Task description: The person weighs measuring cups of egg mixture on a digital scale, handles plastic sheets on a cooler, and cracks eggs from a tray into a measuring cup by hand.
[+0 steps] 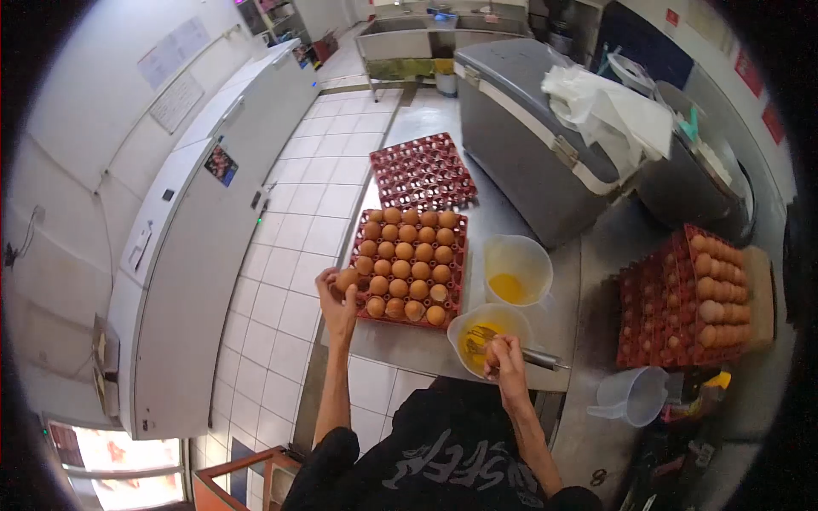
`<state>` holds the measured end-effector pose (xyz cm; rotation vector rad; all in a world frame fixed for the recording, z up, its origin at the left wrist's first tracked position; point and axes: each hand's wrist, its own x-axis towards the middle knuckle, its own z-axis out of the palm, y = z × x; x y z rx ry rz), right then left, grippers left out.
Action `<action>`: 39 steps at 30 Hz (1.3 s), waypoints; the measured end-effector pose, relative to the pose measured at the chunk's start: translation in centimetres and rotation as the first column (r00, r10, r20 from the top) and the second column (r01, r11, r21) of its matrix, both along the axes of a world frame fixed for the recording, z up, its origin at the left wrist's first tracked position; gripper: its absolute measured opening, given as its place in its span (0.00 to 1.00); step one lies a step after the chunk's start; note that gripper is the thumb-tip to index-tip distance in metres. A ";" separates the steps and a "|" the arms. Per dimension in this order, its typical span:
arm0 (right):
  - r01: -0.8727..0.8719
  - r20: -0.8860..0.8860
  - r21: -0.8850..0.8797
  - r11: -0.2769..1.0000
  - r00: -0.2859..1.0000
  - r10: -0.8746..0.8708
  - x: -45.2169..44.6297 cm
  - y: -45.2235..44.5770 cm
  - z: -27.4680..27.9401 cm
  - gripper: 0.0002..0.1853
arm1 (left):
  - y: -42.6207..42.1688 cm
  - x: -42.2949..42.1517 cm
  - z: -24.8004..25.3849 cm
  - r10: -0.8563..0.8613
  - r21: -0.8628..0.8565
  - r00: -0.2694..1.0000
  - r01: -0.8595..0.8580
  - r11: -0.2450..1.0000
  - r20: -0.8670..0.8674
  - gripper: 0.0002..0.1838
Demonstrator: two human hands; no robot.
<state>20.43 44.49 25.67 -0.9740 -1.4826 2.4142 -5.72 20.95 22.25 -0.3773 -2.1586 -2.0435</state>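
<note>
My left hand (339,305) is closed around a brown egg (347,279) at the left edge of a red egg tray (461,255). Rows of brown eggs (400,269) fill most of this tray. My right hand (509,366) is closed on a metal whisk (542,358), over a clear plastic jug (454,328). The whisk's wires reach into yellow beaten egg in the jug, and its handle sticks out to the right. Just behind stands a second clear jug (532,255) with yellow liquid at its bottom.
Beyond the eggs lies a bare red tray (423,170). A grey cooler box (524,145) with white plastic on it stands behind the jugs. To the right are stacked egg trays (656,298) and another clear jug (635,396). A white chest freezer (204,247) lines the left wall.
</note>
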 end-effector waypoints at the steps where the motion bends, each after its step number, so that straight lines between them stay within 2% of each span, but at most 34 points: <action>1: 0.014 0.001 -0.013 1.000 1.000 -0.014 0.1 0.0 0.0 0.15 | 1.8 2.8 3.6 -0.064 0.148 0.996 0.054 0.987 0.060 0.28; 2: 0.040 0.014 -0.007 0.999 0.999 -0.040 0.1 -0.1 0.3 0.15 | 3.3 4.5 4.3 -0.090 0.154 0.993 0.078 0.985 0.073 0.28; 4: 0.091 -0.089 -0.147 0.985 0.991 -0.105 -0.3 -0.4 1.2 0.15 | 6.0 8.1 4.4 -0.087 0.243 0.995 0.094 0.966 -0.041 0.32; 5: 0.124 -0.075 -0.135 0.983 0.988 -0.135 -0.4 -0.5 1.5 0.15 | 7.6 10.3 4.7 -0.118 0.254 0.993 0.120 0.960 -0.026 0.32; 7: 0.084 -0.188 -0.164 0.983 0.975 -0.115 -0.6 -1.0 1.8 0.16 | 10.4 14.5 4.7 -0.153 0.182 0.987 0.159 0.970 -0.050 0.31; 8: 0.109 -0.181 -0.156 0.982 0.974 -0.137 -0.7 -1.5 1.8 0.16 | 11.4 16.1 4.1 -0.176 0.191 0.983 0.181 0.965 -0.043 0.31; 10: 0.153 -0.258 0.006 0.988 0.955 -0.146 -0.9 -2.0 1.8 0.16 | 12.7 18.3 3.4 -0.402 0.123 0.914 0.394 0.911 0.051 0.28; 11: 0.116 -0.267 -0.069 0.991 0.955 -0.131 -0.5 -1.5 2.1 0.16 | 13.0 18.5 3.2 -0.411 0.124 0.910 0.403 0.907 0.050 0.28; 12: 0.125 -0.267 -0.068 0.990 0.954 -0.139 -0.3 -1.1 2.1 0.16 | 13.2 18.6 3.4 -0.361 0.150 0.929 0.348 0.925 0.075 0.27; 14: 0.138 -0.292 -0.209 0.968 0.936 -0.196 0.1 -0.8 2.1 0.16 | 13.3 19.1 3.9 -0.312 0.171 0.944 0.292 0.941 0.104 0.27; 16: 0.158 -0.278 -0.185 0.970 0.938 -0.205 0.5 -0.8 2.4 0.16 | 13.3 19.5 4.4 -0.452 0.059 0.890 0.449 0.891 0.056 0.27; 20: 0.262 -0.287 -0.128 0.956 0.913 -0.289 0.1 -1.2 1.4 0.16 | 13.7 19.4 5.0 -0.442 0.149 0.882 0.420 0.895 0.164 0.27; 24: 0.195 -0.291 -0.142 0.970 0.929 -0.229 0.7 -0.3 1.2 0.16 | 13.8 19.3 5.2 -0.483 0.088 0.865 0.475 0.875 0.137 0.27; 26: 0.219 -0.191 0.102 0.970 0.962 -0.197 0.6 0.0 1.5 0.17 | 14.0 18.8 5.7 -0.501 0.075 0.855 0.496 0.865 0.136 0.27; 27: 0.211 -0.184 0.104 0.972 0.964 -0.190 0.8 0.4 2.0 0.17 | 13.9 18.8 6.2 -0.525 0.114 0.831 0.513 0.851 0.183 0.26; 28: 0.131 -0.165 0.415 0.900 0.984 -0.067 1.0 1.1 2.7 0.19 | 13.9 18.5 6.4 -0.548 0.154 0.807 0.526 0.837 0.222 0.25; 29: 0.048 -0.114 0.678 0.734 0.993 0.041 1.1 1.4 3.5 0.21 | 13.7 18.1 6.1 -0.581 0.250 0.767 0.527 0.812 0.270 0.24; 30: 0.044 -0.116 0.675 0.736 0.992 0.047 1.2 1.5 4.3 0.21 | 13.3 17.5 5.3 -0.576 0.246 0.772 0.522 0.816 0.271 0.24; 32: -0.042 -0.002 0.765 0.643 0.998 0.068 1.3 1.6 5.7 0.25 | 12.4 16.3 3.7 -0.700 0.212 0.600 0.681 0.701 0.388 0.25; 33: -0.047 -0.002 0.764 0.643 0.997 0.075 1.4 1.9 5.6 0.25 | 12.2 16.0 4.2 -0.695 0.211 0.605 0.675 0.707 0.389 0.25; 35: -0.077 -0.021 0.757 0.649 0.990 0.142 1.5 2.3 5.1 0.26 | 12.1 15.3 5.5 -0.769 0.153 0.556 0.770 0.620 0.317 0.25; 39: -0.040 -0.027 0.792 0.610 0.995 0.099 1.6 1.8 4.4 0.24 | 11.8 14.0 5.8 -0.766 0.026 0.546 0.809 0.588 0.340 0.25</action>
